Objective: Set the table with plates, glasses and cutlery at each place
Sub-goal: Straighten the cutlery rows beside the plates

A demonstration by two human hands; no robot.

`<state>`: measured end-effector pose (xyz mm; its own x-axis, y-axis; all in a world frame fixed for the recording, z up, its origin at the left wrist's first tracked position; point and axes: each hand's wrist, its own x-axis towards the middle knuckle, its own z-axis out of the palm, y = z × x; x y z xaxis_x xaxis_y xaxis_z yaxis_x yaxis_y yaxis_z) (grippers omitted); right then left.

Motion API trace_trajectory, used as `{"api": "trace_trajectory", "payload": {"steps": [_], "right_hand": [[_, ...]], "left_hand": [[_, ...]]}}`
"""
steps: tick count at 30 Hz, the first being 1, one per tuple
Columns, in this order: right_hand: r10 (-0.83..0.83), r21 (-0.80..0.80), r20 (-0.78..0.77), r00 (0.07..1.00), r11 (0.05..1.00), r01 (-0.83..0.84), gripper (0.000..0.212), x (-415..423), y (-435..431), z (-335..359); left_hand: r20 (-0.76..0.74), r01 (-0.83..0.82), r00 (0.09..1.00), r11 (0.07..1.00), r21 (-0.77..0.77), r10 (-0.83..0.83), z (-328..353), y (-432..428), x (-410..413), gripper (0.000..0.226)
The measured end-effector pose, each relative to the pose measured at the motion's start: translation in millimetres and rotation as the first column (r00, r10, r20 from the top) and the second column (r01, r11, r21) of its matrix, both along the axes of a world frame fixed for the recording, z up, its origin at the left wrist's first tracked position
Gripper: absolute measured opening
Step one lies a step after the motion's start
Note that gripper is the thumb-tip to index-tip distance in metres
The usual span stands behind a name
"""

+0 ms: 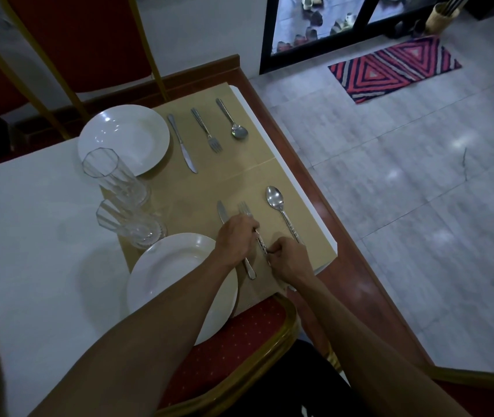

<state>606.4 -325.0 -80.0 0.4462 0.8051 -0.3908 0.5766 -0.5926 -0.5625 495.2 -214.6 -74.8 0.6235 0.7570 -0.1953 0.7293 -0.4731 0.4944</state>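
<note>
Two place settings lie on tan placemats. At the near one, a white plate (176,266) sits left of a knife (222,212), a fork (244,209) and a spoon (275,198). My left hand (236,239) rests over the knife and pinches the upper part of the fork's handle. My right hand (289,260) pinches the lower end of the fork handle. Two clear glasses (113,176) (131,225) stand left of the mats. The far setting has a white plate (123,138), knife (181,142), fork (206,129) and spoon (233,120).
The white table (44,221) has a wooden edge (324,206) on the right. A red chair seat (239,338) sits below the near plate, and red chairs (68,40) stand at the far end. More dishes peek in at the left edge. A patterned rug (393,67) lies on the floor.
</note>
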Motion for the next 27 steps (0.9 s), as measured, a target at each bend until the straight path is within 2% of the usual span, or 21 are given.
{"api": "trace_trajectory", "payload": {"steps": [5, 11, 18, 21, 27], "right_hand": [[-0.013, 0.017, -0.010, 1.000, 1.000, 0.013, 0.007, -2.1, -1.3, -0.4], [-0.111, 0.053, -0.020, 0.994, 0.992, 0.111, 0.013, 13.0, -5.9, 3.9], [-0.220, 0.043, -0.010, 0.975, 0.974, 0.220, 0.012, 49.9, -3.3, 8.5], [-0.174, -0.013, 0.044, 0.984, 0.984, 0.175, 0.012, 63.2, 4.2, 9.5], [0.073, -0.117, 0.127, 0.989, 0.991, -0.058, 0.017, 86.0, 15.7, 13.4]], "left_hand": [[0.013, -0.003, 1.000, 1.000, -0.008, 0.004, -2.3, -0.9, -1.1, 0.005], [0.061, -0.032, 0.998, 0.997, -0.068, 0.036, 1.1, -0.9, -4.8, 0.030], [0.100, -0.062, 0.992, 0.994, -0.091, 0.071, 6.8, 4.1, 2.9, 0.019], [0.128, -0.105, 0.984, 0.983, -0.153, 0.125, 9.7, 3.5, 14.2, 0.020], [0.143, -0.250, 0.947, 0.941, -0.229, 0.287, 12.8, -4.1, 19.0, 0.015]]}}
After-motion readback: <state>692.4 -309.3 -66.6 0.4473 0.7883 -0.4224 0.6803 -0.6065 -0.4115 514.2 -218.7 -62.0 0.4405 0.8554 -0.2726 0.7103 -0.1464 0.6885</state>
